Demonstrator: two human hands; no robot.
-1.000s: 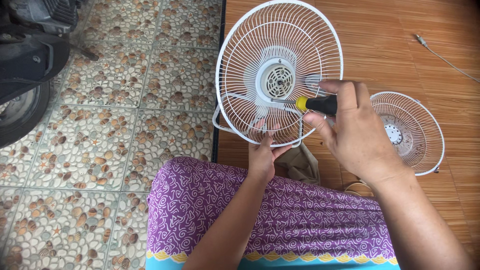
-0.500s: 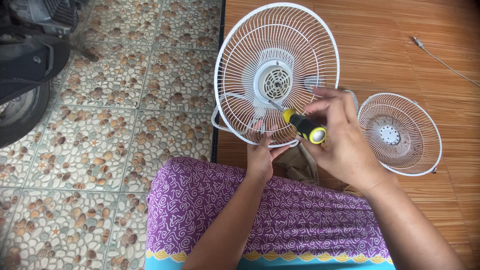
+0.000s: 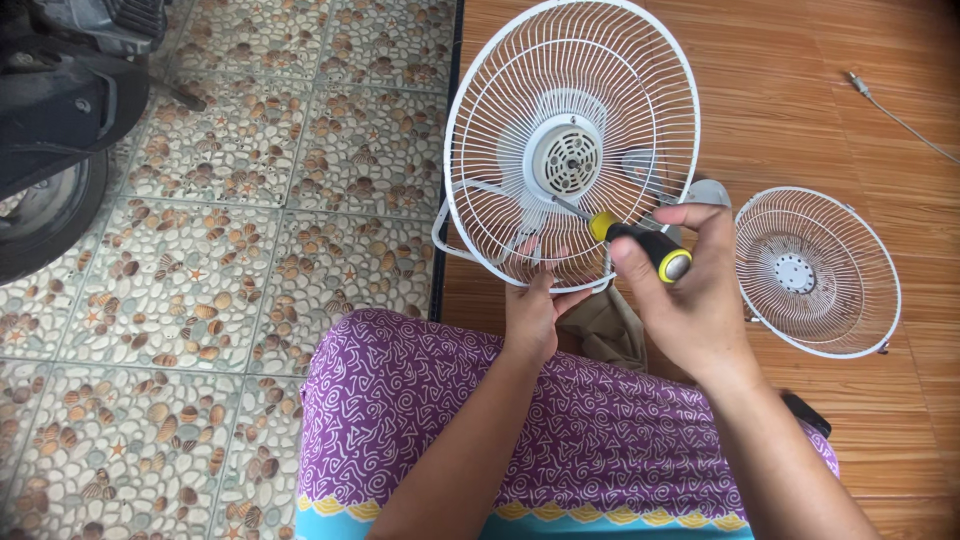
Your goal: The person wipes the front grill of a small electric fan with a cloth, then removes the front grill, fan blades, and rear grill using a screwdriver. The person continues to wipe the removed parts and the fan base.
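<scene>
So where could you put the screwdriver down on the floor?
The wood floor is bare between the big fan guard and the cable, and the pebble tiles left of the guard are free. Between the right hand and the small guard it is crowded.

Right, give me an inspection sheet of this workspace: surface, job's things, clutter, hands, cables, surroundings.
Surface: wood-pattern floor on the right, pebble-pattern tiles on the left.
Job's things: white fan guard held upright; screwdriver with black and yellow handle, tip through the wires near the round hub.
Clutter: second fan guard lying on the wood floor; tan cloth by the knee; a dark object beside the right arm, kind unclear.
Hands: left hand grips the guard's lower rim; right hand holds the screwdriver.
Cables: grey cord with a plug end, top right.
Surroundings: scooter at top left; purple patterned skirt.
</scene>
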